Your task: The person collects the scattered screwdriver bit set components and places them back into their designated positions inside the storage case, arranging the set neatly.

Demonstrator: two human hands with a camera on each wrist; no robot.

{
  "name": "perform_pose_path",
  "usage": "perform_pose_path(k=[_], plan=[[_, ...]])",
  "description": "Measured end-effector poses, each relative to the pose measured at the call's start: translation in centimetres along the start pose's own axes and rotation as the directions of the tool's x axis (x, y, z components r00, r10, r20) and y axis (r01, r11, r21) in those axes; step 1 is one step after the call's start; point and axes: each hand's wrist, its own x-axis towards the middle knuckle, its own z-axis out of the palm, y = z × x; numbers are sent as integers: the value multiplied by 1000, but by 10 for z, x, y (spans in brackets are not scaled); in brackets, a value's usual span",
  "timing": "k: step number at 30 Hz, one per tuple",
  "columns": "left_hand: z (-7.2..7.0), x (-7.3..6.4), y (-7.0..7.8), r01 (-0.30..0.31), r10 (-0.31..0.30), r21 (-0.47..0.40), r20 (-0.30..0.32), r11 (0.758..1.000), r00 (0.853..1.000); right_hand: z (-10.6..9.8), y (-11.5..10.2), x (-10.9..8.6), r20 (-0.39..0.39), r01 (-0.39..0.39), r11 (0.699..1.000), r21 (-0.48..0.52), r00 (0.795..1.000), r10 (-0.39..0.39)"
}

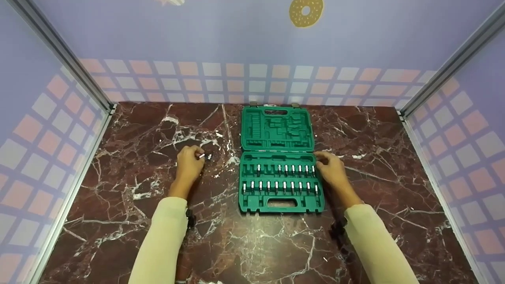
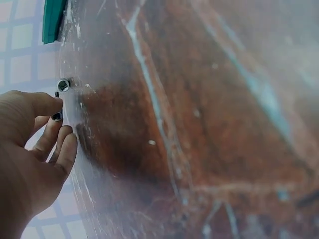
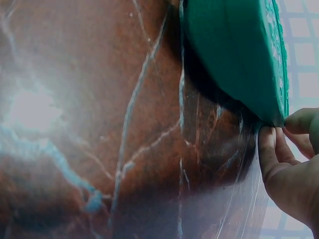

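Observation:
A green tool case [image 1: 281,199] lies open and flat on the marble table, with two rows of silver bit sockets [image 1: 292,185] standing in its near half. Left of the case, my left hand [image 1: 189,163] pinches a small bit socket [image 2: 57,116] between thumb and fingertips, close over the table. Just beyond those fingertips, a silver socket [image 2: 64,85] rests on the table. My right hand [image 1: 331,169] holds the case's right edge near the hinge, thumb above and fingers against the side, as the right wrist view shows around the case corner [image 3: 269,112].
The far half of the case, its lid [image 1: 276,130], lies back with moulded slots. Some slots in the upper row hold no socket. A tiled wall [image 1: 256,79] closes off the back of the table, and side panels [image 1: 51,130] stand left and right.

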Motion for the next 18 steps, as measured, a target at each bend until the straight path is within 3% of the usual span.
perform_pose_path(k=[7,18], plan=[[-1,-4,10,-19,18,-47,-38,999,999,-2,0,0,0,6,1000,-4,1000,-6],[3,-11,38,-72,74,-122,13,990,997,0,0,0,0,-5,1000,-3,1000,5]])
